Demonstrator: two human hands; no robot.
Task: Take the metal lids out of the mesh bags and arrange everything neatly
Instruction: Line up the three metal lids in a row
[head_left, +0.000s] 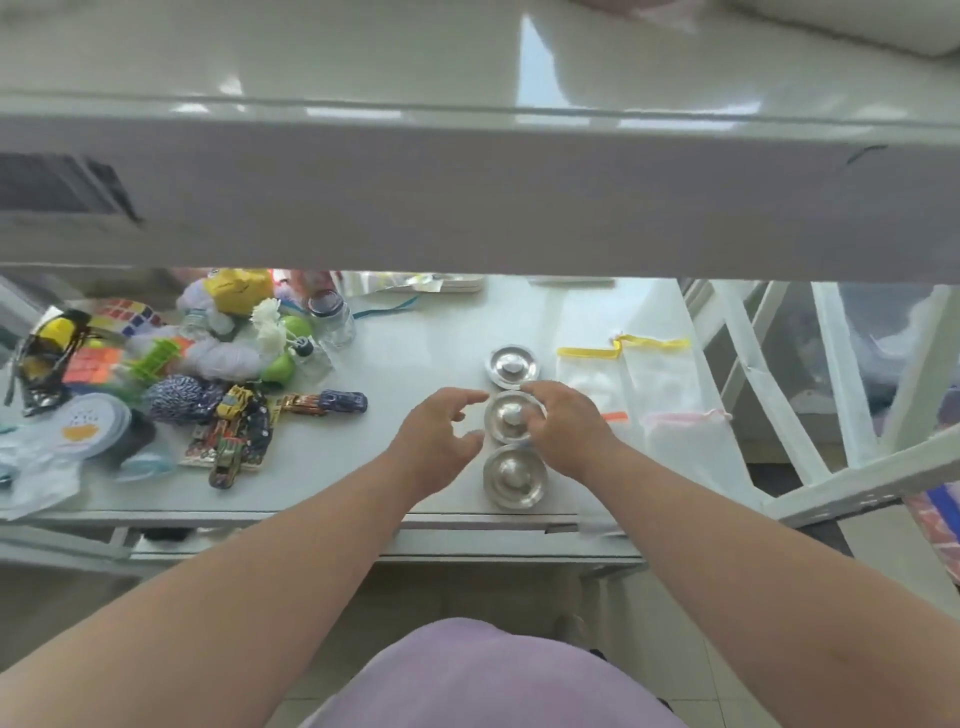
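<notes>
Three round metal lids lie in a column on the white table (395, 364): a far lid (513, 367), a middle lid (505, 417) and a near lid (514, 475). My right hand (569, 428) rests on the middle lid's right side, fingers at its knob. My left hand (439, 441) hovers just left of the middle lid, fingers spread, holding nothing. Flat mesh bags lie to the right: one with yellow trim (589, 371), another with yellow trim (660, 371), and a pink-trimmed one (685, 441).
A heap of toys, puzzle cubes, yarn, small jars and toy cars (234, 395) fills the table's left half. A round tin (96, 423) sits at the far left. An upper shelf (467, 208) overhangs the back. White frame bars (779, 395) stand right.
</notes>
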